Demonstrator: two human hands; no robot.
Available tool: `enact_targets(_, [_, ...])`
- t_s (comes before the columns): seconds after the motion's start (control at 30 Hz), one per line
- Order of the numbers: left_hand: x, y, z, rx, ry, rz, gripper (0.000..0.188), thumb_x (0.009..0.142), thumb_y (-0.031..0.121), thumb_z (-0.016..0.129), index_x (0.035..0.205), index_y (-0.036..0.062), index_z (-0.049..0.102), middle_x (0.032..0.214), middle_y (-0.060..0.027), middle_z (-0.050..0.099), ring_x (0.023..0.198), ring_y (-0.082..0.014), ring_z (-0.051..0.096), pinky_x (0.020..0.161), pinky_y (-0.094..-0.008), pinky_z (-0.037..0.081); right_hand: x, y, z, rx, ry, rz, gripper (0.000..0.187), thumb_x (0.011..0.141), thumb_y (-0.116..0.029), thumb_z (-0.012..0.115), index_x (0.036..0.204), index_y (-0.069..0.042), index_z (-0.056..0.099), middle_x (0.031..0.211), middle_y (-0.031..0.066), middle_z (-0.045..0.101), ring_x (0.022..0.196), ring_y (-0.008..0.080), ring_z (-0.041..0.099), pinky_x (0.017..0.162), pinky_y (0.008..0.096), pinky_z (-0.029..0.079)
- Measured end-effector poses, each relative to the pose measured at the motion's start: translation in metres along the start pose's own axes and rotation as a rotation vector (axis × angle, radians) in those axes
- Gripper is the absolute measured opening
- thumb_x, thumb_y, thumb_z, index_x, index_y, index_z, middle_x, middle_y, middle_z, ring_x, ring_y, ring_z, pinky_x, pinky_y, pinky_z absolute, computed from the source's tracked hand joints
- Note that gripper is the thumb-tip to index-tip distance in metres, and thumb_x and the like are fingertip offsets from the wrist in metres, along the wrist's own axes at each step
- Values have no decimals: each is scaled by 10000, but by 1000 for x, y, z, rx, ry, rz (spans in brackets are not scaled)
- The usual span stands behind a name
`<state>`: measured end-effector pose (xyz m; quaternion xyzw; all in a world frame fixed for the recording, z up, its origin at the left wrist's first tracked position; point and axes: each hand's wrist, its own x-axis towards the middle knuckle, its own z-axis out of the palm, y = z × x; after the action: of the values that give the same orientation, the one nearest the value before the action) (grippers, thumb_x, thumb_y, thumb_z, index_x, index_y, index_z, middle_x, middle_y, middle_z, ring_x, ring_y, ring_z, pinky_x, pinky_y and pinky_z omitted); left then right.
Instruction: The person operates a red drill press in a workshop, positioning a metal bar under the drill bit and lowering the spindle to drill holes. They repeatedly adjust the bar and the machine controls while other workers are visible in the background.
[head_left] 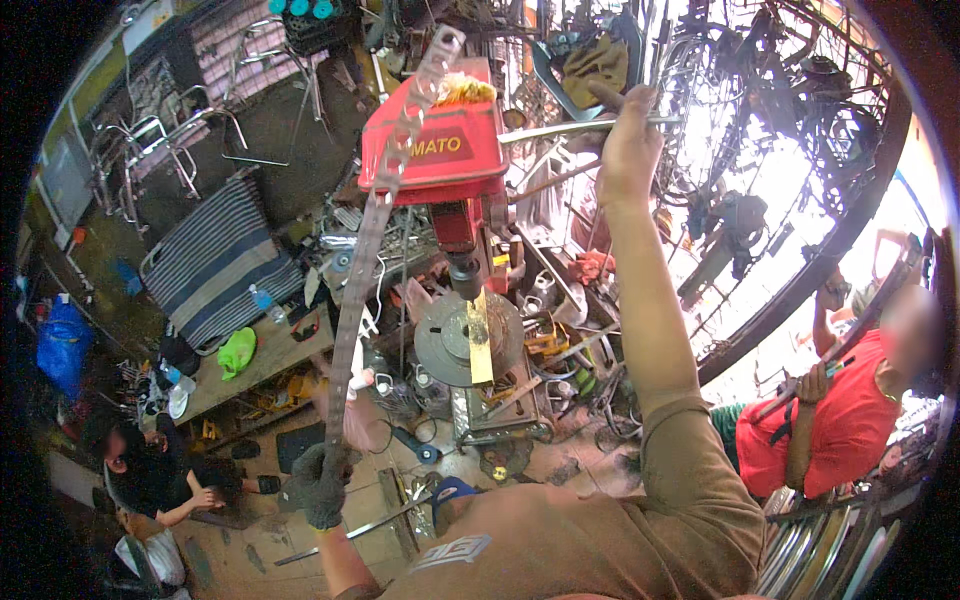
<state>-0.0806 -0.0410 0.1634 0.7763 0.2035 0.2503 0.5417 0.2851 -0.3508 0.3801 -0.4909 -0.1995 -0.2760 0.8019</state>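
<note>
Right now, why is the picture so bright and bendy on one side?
In the head view, glare washes out the background beyond the right hand; in that view, the fisheye lens bends shapes near its dark rim; the head view is dimmer around the blue bundle at left; also in the head view, a blurry patch covers the head above the red shirt.

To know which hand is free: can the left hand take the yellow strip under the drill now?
Probably not: the left hand holds the long perforated metal bar, so it seems not free for the yellow strip.
</note>
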Motion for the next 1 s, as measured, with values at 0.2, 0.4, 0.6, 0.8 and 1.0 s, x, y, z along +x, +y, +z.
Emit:
enact_targets(0.2, [20, 48, 72, 57, 99, 261, 220, 947, 174, 604, 1020, -20, 678, 705, -42, 635, 616, -110, 558, 564, -263, 438, -4, 11, -7, 341, -111, -16, 533, 989, -493, 476, 1094, 20, 576, 791, 107, 648, 445, 99, 509, 399, 202, 404])
enact_targets(0.4, [68, 81, 114, 136, 41, 544, 218, 977, 161, 554, 1062, -21, 640, 828, -95, 657, 704, -147, 569, 642, -303, 470, -13, 23, -1, 429, -62, -148, 325, 1013, -357, 479, 1131, -69, 573, 773, 60, 614, 458, 39, 393, 419, 168, 282])
enact_targets(0.6, [105, 72, 116, 74, -68, 433, 228, 971, 178, 569, 1047, -27, 631, 818, -121, 646, 755, -189, 595, 703, -339, 486, -16, 30, 1, 353, -82, -211, 154, 957, -139, 524, 1060, -36, 573, 758, 46, 597, 500, 7, 353, 435, 168, 240])
enact_targets(0.8, [134, 83, 80, 289, -12, 539, 181, 949, 171, 588, 948, -5, 631, 805, -148, 640, 714, -280, 604, 643, -381, 464, -15, 32, 2, 353, -63, -224, 144, 962, -139, 545, 1036, -26, 594, 734, 51, 605, 482, 11, 343, 432, 177, 234])
enact_targets(1.0, [129, 118, 70, 496, 93, 817, 185, 949, 146, 554, 824, 20, 607, 650, -126, 581, 577, -292, 567, 543, -383, 409, -16, 32, 4, 338, 4, -241, 127, 943, -106, 511, 954, -15, 599, 715, 37, 587, 594, 60, 476, 510, 208, 354])
